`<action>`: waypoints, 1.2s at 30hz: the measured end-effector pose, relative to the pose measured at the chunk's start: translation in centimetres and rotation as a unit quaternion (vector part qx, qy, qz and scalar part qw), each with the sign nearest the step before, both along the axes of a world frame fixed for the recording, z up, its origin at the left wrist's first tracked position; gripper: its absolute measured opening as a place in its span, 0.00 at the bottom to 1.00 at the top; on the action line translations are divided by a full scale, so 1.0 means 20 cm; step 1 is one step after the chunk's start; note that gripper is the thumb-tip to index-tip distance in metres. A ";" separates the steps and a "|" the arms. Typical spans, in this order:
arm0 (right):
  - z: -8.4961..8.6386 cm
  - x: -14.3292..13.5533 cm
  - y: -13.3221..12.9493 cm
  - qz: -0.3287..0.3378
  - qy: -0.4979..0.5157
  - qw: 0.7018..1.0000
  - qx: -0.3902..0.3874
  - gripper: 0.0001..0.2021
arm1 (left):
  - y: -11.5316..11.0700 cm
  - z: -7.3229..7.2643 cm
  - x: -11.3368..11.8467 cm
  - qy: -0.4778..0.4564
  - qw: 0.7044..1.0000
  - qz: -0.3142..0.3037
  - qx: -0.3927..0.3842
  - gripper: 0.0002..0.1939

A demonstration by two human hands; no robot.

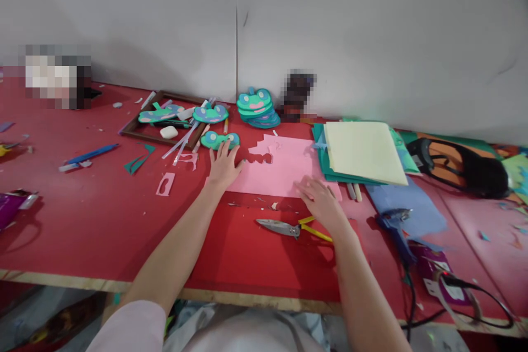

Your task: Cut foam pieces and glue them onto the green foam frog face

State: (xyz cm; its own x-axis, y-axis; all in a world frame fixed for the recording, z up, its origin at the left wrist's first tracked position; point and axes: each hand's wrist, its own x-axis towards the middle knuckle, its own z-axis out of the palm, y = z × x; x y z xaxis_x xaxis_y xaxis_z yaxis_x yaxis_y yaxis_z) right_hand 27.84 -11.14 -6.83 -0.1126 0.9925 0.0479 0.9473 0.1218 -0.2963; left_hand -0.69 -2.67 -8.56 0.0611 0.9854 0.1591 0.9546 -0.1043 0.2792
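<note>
A pink sheet [284, 170] with a ragged cut-out edge lies flat on the red table. My left hand [224, 168] is at the sheet's left end, fingers spread, its fingertips touching the lower edge of a green frog-face cutout [220, 140]. Over the sheet's lower right part rests my right hand [319, 198], fingers apart and holding nothing. Scissors [280, 227] with yellow handles lie just below the sheet, the handles partly behind my right hand and wrist.
Stacked frog faces [256, 104] stand by the wall. A brown frame [165, 140] holds more cutouts. Pale yellow sheets [363, 151] lie on green ones at right. Beyond are a blue glue gun [398, 236] with a cable, and a black-orange item [457, 168].
</note>
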 end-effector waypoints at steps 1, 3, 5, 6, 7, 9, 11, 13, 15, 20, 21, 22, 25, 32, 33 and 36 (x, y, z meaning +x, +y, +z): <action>0.02 -0.03 0.02 0.000 0.003 1.000 0.013 0.14 | 0.00 0.00 0.00 -0.001 1.000 0.001 -0.001 0.27; 0.05 -0.11 0.07 -0.003 0.018 0.998 0.054 0.13 | 0.00 0.00 0.00 -0.002 1.000 0.004 -0.003 0.26; 0.06 -0.20 0.13 0.009 0.069 0.994 0.080 0.13 | 0.00 -0.01 0.00 -0.005 1.000 0.005 -0.006 0.26; 0.05 -0.25 0.16 0.015 0.095 0.992 0.086 0.13 | 0.00 -0.01 0.00 -0.009 1.000 0.004 -0.006 0.26; 0.04 -0.28 0.19 0.021 0.110 0.990 0.088 0.12 | -0.01 -0.01 0.01 -0.015 1.000 0.002 -0.004 0.25; -0.01 -0.34 0.24 0.020 0.117 0.990 0.079 0.11 | 0.00 0.00 0.00 -0.031 0.999 -0.002 0.007 0.24; -0.05 -0.35 0.27 0.015 0.133 0.989 0.057 0.10 | 0.00 0.01 -0.01 -0.049 0.998 -0.005 0.032 0.22; -0.09 -0.34 0.29 0.013 0.168 0.985 0.045 0.10 | 0.02 0.02 -0.05 -0.058 0.996 0.009 0.068 0.18; -0.11 -0.32 0.29 0.013 0.206 0.977 0.043 0.10 | 0.03 0.03 -0.10 -0.057 0.991 0.056 0.105 0.16; -0.12 -0.30 0.29 0.019 0.242 0.969 0.041 0.10 | 0.05 0.05 -0.22 -0.041 0.969 0.193 0.147 0.17; -0.12 -0.30 0.29 0.020 0.242 0.969 0.040 0.10 | 0.05 0.05 -0.24 -0.041 0.969 0.199 0.143 0.18; -0.12 -0.30 0.28 0.021 0.241 0.970 0.040 0.10 | 0.05 0.06 -0.25 -0.043 0.970 0.198 0.135 0.18; -0.11 -0.31 0.28 0.023 0.237 0.970 0.038 0.10 | 0.05 0.05 -0.25 -0.046 0.976 0.181 0.116 0.19; -0.10 -0.30 0.27 0.025 0.233 0.971 0.037 0.10 | 0.07 0.01 -0.29 -0.058 0.978 0.161 0.120 0.20; -0.10 -0.30 0.27 0.024 0.233 0.972 0.038 0.10 | 0.07 0.01 -0.29 -0.060 0.978 0.162 0.118 0.20; -0.09 -0.31 0.27 0.022 0.230 0.972 0.037 0.10 | 0.06 0.02 -0.29 -0.072 0.977 0.163 0.119 0.20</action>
State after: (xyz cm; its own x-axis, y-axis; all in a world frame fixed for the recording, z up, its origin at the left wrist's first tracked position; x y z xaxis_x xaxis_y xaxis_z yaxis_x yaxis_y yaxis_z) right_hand 21.74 -5.73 -8.71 -0.1053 0.9791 0.1742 0.7099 0.1967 -0.6763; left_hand -6.50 -1.41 -8.13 -0.2890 0.8826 0.3707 0.9004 0.1191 0.4184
